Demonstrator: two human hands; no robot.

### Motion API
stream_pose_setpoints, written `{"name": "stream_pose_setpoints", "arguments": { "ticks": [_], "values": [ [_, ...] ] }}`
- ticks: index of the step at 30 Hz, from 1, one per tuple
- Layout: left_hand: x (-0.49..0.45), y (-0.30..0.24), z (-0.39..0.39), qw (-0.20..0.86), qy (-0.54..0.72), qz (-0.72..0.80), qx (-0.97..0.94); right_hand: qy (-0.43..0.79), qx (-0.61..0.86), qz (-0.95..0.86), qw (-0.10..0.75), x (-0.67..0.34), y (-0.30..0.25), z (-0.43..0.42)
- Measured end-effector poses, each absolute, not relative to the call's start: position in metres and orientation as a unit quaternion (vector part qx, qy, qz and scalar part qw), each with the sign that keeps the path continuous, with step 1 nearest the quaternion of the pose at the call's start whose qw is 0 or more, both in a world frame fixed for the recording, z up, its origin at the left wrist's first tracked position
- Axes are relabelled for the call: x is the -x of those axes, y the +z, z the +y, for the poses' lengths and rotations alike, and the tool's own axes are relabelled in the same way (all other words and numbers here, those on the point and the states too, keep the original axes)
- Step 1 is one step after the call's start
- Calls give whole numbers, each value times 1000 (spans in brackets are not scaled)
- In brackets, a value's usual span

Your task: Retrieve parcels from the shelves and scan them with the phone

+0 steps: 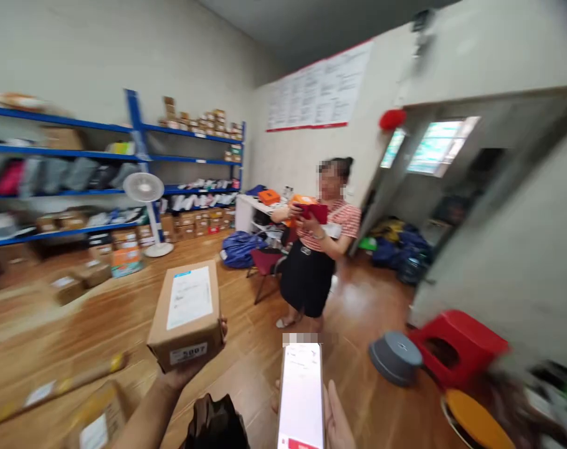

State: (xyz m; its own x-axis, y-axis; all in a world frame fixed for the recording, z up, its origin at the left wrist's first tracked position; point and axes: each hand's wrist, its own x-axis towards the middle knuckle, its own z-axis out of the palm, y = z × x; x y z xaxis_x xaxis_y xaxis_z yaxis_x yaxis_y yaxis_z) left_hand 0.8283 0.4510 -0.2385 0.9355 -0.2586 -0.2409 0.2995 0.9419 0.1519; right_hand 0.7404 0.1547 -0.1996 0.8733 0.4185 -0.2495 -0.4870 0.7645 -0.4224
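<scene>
On my left palm rests a brown cardboard box (157, 321), tilted slightly, with a white shipping label on top and a "5007" sticker on its near side. My left hand (181, 374) grips it from underneath, its fingertips curling round the right side. Held upright in my right hand (338, 416) is a smartphone (301, 393) with a bright white screen and a red button low down. The thumb and fingers press along the phone's two edges. Between my arms, at the bottom edge, shows a crumpled black thing (217, 423), perhaps a plastic bag.
Ahead stands a person (316, 249) holding a red phone or tablet. Blue shelving (190, 132) with parcels lines the left wall, a white fan (146, 199) before it. Parcels lie on the floor at left. At right are a red stool (461, 343) and a grey stool (395, 358).
</scene>
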Motion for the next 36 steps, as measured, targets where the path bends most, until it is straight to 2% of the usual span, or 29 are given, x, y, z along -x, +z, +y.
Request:
{"name": "stream_pose_setpoints", "arguments": {
  "ticks": [5,13,20,28,33,36],
  "values": [
    [-958,-247,426,960,-268,39,-68,131,238,38,962,-786,-205,154],
    [-1111,-247,369,872,-445,-206,-4,-54,248,97,962,-878,-207,161],
    [-1196,-243,306,860,-492,-136,-6,-118,217,163,955,-936,-211,156],
    [-1230,-248,256,860,-503,-80,-6,-171,213,169,947,-962,-216,125],
    [-1248,-254,242,868,-493,-47,-32,-150,200,158,955,-975,-225,93],
    [-1249,-252,235,862,-498,-94,-20,-120,200,144,962,-982,-225,72]
  ]
}}
